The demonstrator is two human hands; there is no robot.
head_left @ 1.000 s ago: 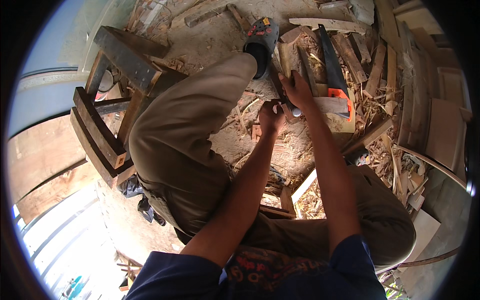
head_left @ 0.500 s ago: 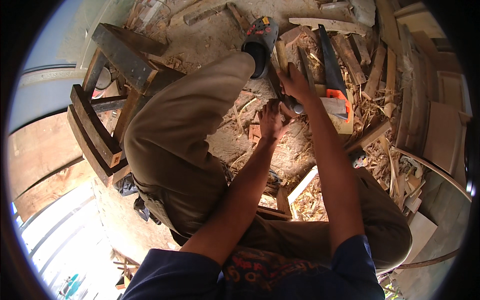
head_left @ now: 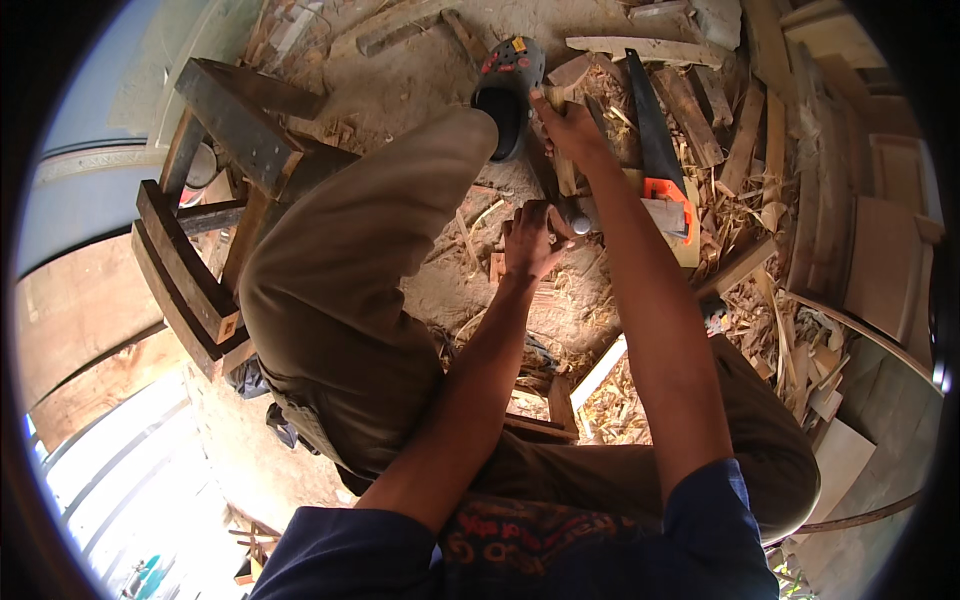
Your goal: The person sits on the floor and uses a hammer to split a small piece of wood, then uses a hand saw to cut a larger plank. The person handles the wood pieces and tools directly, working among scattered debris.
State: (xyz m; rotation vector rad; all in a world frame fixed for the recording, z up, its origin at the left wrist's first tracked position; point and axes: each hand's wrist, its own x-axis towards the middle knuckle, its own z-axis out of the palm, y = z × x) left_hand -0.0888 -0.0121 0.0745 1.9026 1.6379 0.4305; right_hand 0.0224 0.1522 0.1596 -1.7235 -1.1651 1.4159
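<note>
My right hand (head_left: 572,132) is closed round the wooden handle of a hammer (head_left: 565,178), near the handle's far end. The grey metal hammer head (head_left: 578,223) lies close to my left fingers, over a brown piece of wood (head_left: 562,218). My left hand (head_left: 530,242) has its fingers curled on that wood, low over the ground; the fingertips are partly hidden. To the right of my right forearm lies a handsaw (head_left: 655,130) with a black blade and an orange handle.
A dark wooden frame like a stool (head_left: 240,130) stands to the left. My shoe (head_left: 510,85) rests just beyond my hands. Wood offcuts (head_left: 690,115) and shavings (head_left: 770,290) cover the ground at right. A small wooden frame (head_left: 560,405) lies between my legs.
My right hand has shifted away from the hammer head, up and slightly left to the handle's far end. The hammer head and my left hand sit slightly further left in view.
</note>
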